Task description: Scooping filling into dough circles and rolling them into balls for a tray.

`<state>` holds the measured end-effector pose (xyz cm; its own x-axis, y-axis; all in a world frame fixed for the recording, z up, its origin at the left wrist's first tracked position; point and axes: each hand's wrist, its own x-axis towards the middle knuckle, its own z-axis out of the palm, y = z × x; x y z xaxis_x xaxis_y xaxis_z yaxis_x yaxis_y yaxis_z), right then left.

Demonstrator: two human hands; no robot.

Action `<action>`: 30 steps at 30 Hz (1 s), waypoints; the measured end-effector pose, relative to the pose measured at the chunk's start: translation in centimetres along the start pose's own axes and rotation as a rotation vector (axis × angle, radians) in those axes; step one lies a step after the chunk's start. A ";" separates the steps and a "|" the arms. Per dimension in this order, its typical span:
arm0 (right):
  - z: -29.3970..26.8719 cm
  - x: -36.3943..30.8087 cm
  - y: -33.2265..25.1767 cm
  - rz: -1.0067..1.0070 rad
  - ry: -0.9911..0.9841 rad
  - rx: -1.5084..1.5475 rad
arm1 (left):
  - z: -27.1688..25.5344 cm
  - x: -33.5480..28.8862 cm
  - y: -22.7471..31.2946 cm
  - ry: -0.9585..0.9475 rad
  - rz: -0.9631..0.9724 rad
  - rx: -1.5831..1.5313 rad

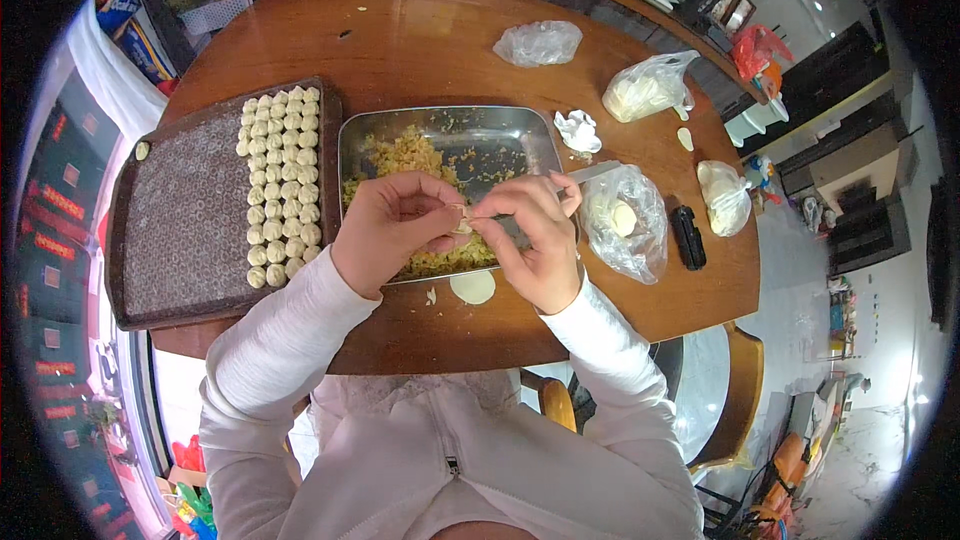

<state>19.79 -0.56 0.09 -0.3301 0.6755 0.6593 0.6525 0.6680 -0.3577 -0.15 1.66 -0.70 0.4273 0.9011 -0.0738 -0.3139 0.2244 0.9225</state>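
Over the near part of a steel tray (350, 140) of yellowish chopped filling (410, 152), both hands meet at one small dough dumpling (464, 225). My left hand (390, 225) pinches it from the left with thumb and fingers. My right hand (535, 240) grips its dough edge from the other side, fingertips pressed together. Fingers partly cover the dumpling. A flat pale blade (596, 170) sticks out past my right hand's fingers; whether the hand holds it is unclear. Just below the tray, a round dough wrapper (472, 287) lies flat on the table.
Left of the steel tray, a dark patterned tray (180, 210) carries rows of pleated dumplings (285, 180). To the right are an open plastic bag with dough (622, 220), a black object (688, 237), crumpled tissue (578, 132) and more bags (650, 87) on the wooden table (400, 40).
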 end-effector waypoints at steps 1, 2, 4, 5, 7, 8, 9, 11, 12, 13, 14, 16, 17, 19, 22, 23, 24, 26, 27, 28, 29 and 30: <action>0.1 0.0 0.0 0.005 -0.004 0.009 | 0.0 0.0 0.1 0.006 -0.011 -0.001; 0.2 0.0 0.1 0.011 -0.006 0.016 | 0.0 0.0 0.0 0.006 -0.011 -0.001; 0.2 0.0 0.1 0.016 -0.013 0.025 | -0.1 0.0 -0.2 0.007 -0.009 0.000; 0.2 0.0 0.1 0.017 -0.017 0.022 | -0.1 0.0 -0.2 0.007 -0.016 -0.005; 0.1 0.0 0.1 0.012 -0.025 0.018 | -0.1 0.1 -0.2 0.008 -0.029 -0.016; 0.1 0.0 0.1 0.005 -0.029 0.018 | -0.2 0.1 -0.3 0.000 -0.021 -0.002; 0.0 0.0 0.1 -0.002 -0.034 0.017 | -0.3 0.2 -0.4 -0.008 -0.012 0.011; 0.0 0.0 0.0 0.008 -0.063 0.026 | -0.2 0.1 -0.4 -0.015 0.007 0.026; 0.0 0.0 0.1 0.008 -0.072 0.036 | -0.1 0.0 -0.4 -0.015 0.018 0.026; 0.0 0.0 0.2 0.008 -0.081 0.047 | 0.0 0.0 -0.3 -0.014 0.028 0.027; 0.0 0.0 0.2 0.001 -0.075 0.048 | 0.0 0.0 -0.2 -0.009 0.020 0.029; -0.3 0.0 0.1 -0.011 -0.064 0.052 | 0.2 -0.1 0.0 0.003 0.003 0.031; -0.3 0.1 0.0 0.014 -0.030 0.080 | 0.2 -0.1 0.0 0.004 0.000 0.044; -0.3 0.2 -0.3 0.063 0.040 0.136 | 0.2 0.0 0.0 0.007 -0.006 0.070; -0.3 0.2 -0.4 0.051 0.018 0.077 | -0.3 0.2 -0.4 -0.018 0.026 0.054; -0.3 0.2 -0.3 0.044 0.011 0.067 | -0.2 0.2 -0.3 -0.017 0.021 0.063; -0.3 0.1 -0.2 0.037 0.003 0.057 | -0.2 0.1 -0.1 -0.016 0.017 0.072; -0.3 0.0 -0.2 0.032 -0.008 0.042 | -0.1 0.0 0.2 -0.013 0.008 0.070; -0.3 0.0 -0.3 0.036 -0.012 0.037 | 0.0 0.0 0.3 -0.012 0.003 0.059; -0.3 0.0 -0.3 0.040 -0.016 0.031 | 0.0 -0.1 0.4 -0.011 -0.003 0.048; -0.3 0.0 -0.3 0.047 -0.011 0.030 | 0.1 -0.1 0.5 -0.010 -0.007 0.026; -0.3 0.0 -0.3 0.055 -0.005 0.027 | 0.1 -0.1 0.6 -0.010 -0.012 0.005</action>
<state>19.77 -0.89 0.34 -0.2978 0.7125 0.6353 0.6507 0.6385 -0.4111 -0.29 1.68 -0.15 0.4394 0.8946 -0.0807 -0.3050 0.2332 0.9234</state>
